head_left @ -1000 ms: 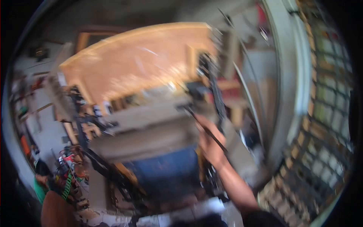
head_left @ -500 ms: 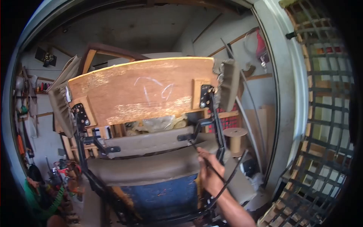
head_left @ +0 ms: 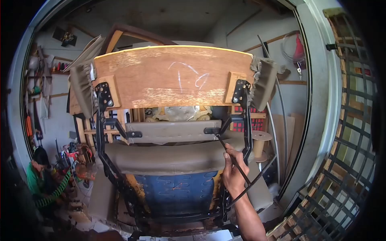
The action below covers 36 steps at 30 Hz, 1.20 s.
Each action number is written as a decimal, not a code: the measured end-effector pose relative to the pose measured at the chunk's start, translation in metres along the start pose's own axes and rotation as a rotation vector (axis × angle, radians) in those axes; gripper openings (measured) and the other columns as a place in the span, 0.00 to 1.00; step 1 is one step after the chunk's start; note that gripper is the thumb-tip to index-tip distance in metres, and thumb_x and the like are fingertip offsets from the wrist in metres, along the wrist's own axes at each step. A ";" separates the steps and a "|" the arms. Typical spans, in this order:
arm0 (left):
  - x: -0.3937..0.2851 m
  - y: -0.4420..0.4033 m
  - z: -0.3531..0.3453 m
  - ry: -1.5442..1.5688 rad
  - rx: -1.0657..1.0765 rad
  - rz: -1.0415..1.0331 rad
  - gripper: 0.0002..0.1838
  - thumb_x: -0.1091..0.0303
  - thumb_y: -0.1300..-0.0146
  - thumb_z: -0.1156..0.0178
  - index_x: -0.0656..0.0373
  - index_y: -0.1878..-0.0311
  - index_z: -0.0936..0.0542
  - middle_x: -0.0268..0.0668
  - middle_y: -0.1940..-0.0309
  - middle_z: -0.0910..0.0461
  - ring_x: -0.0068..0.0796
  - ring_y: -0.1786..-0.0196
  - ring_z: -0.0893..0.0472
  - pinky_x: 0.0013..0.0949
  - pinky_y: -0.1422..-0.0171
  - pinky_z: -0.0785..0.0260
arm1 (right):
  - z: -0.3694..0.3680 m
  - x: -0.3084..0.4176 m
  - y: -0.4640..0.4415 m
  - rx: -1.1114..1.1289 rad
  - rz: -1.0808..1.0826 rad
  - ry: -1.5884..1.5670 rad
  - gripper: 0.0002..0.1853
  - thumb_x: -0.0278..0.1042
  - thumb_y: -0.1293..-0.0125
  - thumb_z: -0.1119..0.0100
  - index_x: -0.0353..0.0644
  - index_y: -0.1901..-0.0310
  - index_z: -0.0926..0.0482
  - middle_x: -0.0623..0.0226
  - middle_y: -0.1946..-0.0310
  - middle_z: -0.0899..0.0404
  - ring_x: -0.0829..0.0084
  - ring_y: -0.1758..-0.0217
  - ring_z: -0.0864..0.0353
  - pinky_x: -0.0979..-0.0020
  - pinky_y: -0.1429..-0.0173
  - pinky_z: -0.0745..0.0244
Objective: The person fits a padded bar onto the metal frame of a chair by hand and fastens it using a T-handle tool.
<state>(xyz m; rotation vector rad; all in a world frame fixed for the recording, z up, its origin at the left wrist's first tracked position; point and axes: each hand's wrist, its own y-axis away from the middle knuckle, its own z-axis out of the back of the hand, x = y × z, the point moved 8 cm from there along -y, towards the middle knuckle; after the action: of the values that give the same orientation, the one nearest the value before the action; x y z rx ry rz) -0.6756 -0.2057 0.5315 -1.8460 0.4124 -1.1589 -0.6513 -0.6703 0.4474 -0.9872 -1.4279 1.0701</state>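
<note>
Pinching a thin, straight, black metal rod (head_left: 241,173) between thumb and fingers of the right hand (head_left: 234,168). Holding the tip at the small, flat, black metal bracket (head_left: 210,130), near the right edge of the long grey-brown padded bar (head_left: 173,132). Cannot tell about the left hand, out of sight. Best to keep steady, go gently, and not slip and poke the padded bar.

Place: you are in a furniture workshop | left: tools (head_left: 29,125) hang on the wall (head_left: 52,125) | ahead: your half-upholstered seat (head_left: 173,157), plywood (head_left: 161,76) bare | right: large spool (head_left: 259,148)
</note>
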 end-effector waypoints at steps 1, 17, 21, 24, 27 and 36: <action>0.001 0.042 0.075 -0.018 -0.617 0.004 0.03 0.68 0.43 0.33 0.55 0.68 0.18 0.31 0.69 0.18 0.24 0.63 0.19 0.32 0.47 0.27 | -0.001 0.003 -0.004 0.009 0.009 -0.008 0.08 0.21 0.30 0.42 0.33 0.51 0.26 0.45 0.50 0.17 0.51 0.45 0.16 0.61 0.44 0.18; 0.345 0.377 -0.133 1.058 -0.634 1.875 0.12 0.61 0.26 0.45 0.59 0.51 0.21 0.36 0.55 0.16 0.32 0.50 0.18 0.38 0.39 0.25 | 0.017 0.037 -0.033 0.043 0.208 0.361 0.10 0.28 0.44 0.27 0.36 0.69 0.22 0.58 0.71 0.21 0.57 0.64 0.24 0.61 0.59 0.29; 0.355 0.401 -0.126 1.062 -0.583 1.903 0.11 0.63 0.31 0.38 0.58 0.50 0.21 0.37 0.54 0.16 0.34 0.52 0.17 0.43 0.41 0.23 | 0.023 0.025 -0.018 0.108 0.187 0.320 0.17 0.28 0.46 0.25 0.38 0.57 0.22 0.59 0.62 0.22 0.55 0.58 0.24 0.61 0.52 0.29; 0.353 0.410 -0.126 0.973 -0.552 1.942 0.12 0.61 0.35 0.32 0.55 0.53 0.19 0.36 0.57 0.15 0.32 0.55 0.16 0.41 0.44 0.21 | 0.038 0.016 -0.005 0.142 0.032 0.229 0.27 0.28 0.47 0.25 0.37 0.46 0.27 0.57 0.54 0.24 0.58 0.52 0.23 0.61 0.46 0.27; 0.356 0.409 -0.130 0.907 -0.550 1.962 0.14 0.59 0.39 0.28 0.56 0.57 0.18 0.36 0.59 0.15 0.31 0.58 0.15 0.40 0.51 0.17 | 0.053 0.009 0.011 0.133 -0.227 0.064 0.31 0.26 0.46 0.26 0.36 0.41 0.29 0.54 0.51 0.24 0.59 0.50 0.21 0.61 0.45 0.25; 0.361 0.403 -0.121 0.848 -0.493 1.906 0.15 0.56 0.40 0.27 0.56 0.61 0.19 0.35 0.66 0.17 0.30 0.64 0.15 0.31 0.59 0.17 | 0.059 0.114 0.088 0.575 -0.289 -0.136 0.13 0.19 0.35 0.41 0.42 0.52 0.14 0.59 0.59 0.13 0.54 0.57 0.12 0.66 0.52 0.17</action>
<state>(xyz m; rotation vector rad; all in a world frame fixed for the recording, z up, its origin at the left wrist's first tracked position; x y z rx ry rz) -0.5272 -0.7278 0.4195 -0.3956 2.3361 -0.2600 -0.7210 -0.5437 0.3888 -0.2921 -1.2150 1.2452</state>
